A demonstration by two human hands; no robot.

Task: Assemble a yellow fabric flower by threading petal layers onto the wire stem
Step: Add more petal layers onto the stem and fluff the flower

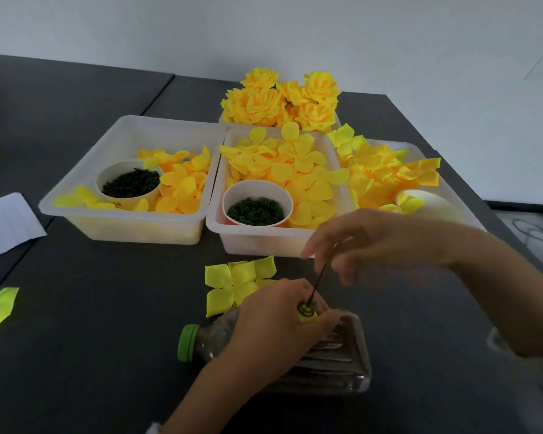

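Note:
My left hand (273, 321) grips a small rolled yellow flower bud (308, 315) with a green ringed disc on its top. A thin dark wire stem (317, 283) rises from the bud's centre. My right hand (358, 242) pinches the stem's upper end just above. A yellow-green petal layer (232, 285) lies flat on the dark table, left of my hands. White bins behind hold loose yellow petals (282, 164).
A clear plastic bottle (336, 358) with a green cap lies on its side under my left hand. Paper cups (257, 203) of green parts sit in the bins. Finished yellow flowers (279, 98) pile at the back. White paper (7, 223) lies at left.

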